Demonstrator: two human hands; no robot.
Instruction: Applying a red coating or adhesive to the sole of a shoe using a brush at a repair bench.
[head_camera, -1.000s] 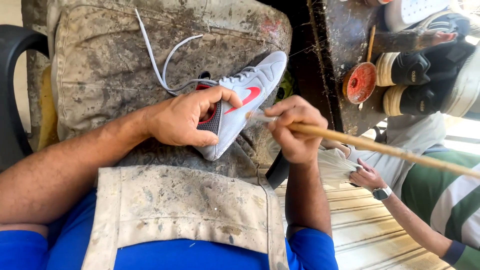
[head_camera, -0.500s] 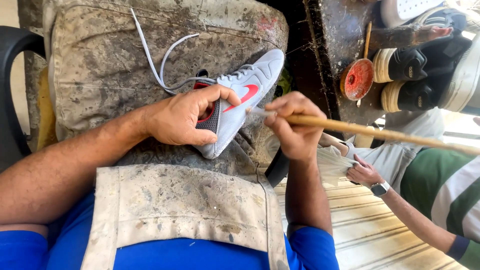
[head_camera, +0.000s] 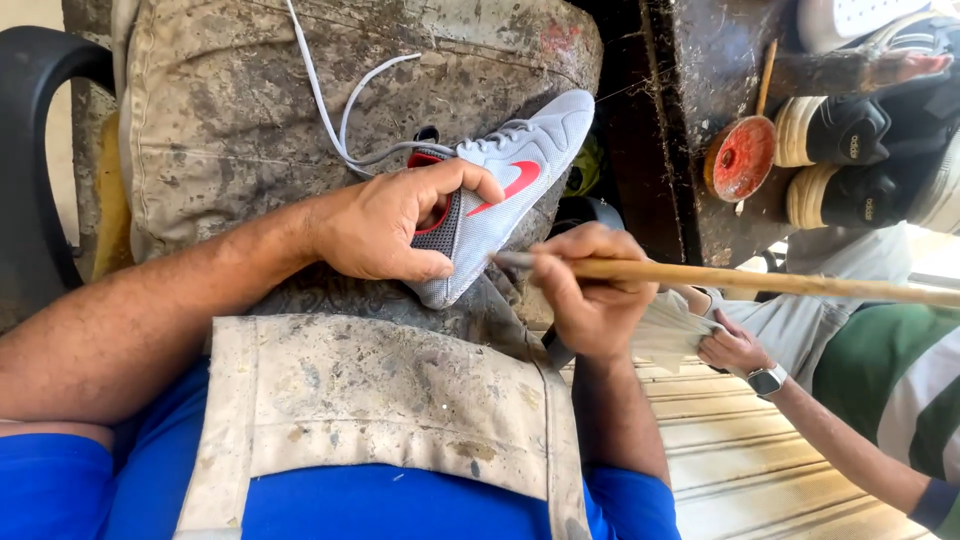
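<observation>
My left hand (head_camera: 395, 225) grips the heel end of a pale grey shoe upper (head_camera: 520, 170) with a red mark on its side and red lining. It rests on a stained cloth-covered surface (head_camera: 220, 110) over my lap. White laces (head_camera: 335, 120) trail away from it. My right hand (head_camera: 590, 295) holds a long wooden stick (head_camera: 780, 282) like a brush, its tip touching the lower edge of the shoe near the heel.
A dirty apron (head_camera: 370, 400) covers my blue shirt. A dark bench (head_camera: 700, 120) at the right bears a red-stained round tin (head_camera: 742, 158) with a stick in it, beside dark shoes (head_camera: 860, 130). Another person's hand (head_camera: 735, 350) with a wristwatch holds cloth at the lower right.
My right hand has slid the stick's tip down along the shoe toward the heel edge. My left hand keeps its hold on the shoe.
</observation>
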